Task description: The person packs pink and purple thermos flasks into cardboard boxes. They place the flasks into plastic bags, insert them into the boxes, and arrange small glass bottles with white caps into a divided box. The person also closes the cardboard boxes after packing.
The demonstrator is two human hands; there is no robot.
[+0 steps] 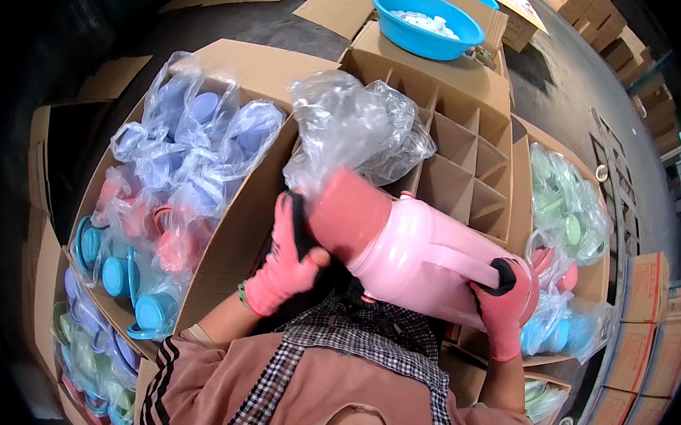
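A pale pink vacuum jug with a coral-red cup lid lies slanted in front of my chest, lid end to the left. My right hand, in a pink and black glove, is closed round the jug near its base and the lower end of its handle. My left hand, gloved alike, is beside the lid with fingers stretched up and thumb apart. Its fingertips meet the lid's rim and the bottom of a clear plastic bag; whether they pinch the bag is unclear. The bag looks blurred and stands above the lid.
Beyond the jug stands a carton with cardboard dividers, another crumpled clear bag over it. A blue basin of small white parts sits behind. Cartons of bagged coloured cups flank me; green bagged pieces lie right. Stacked boxes stand far right.
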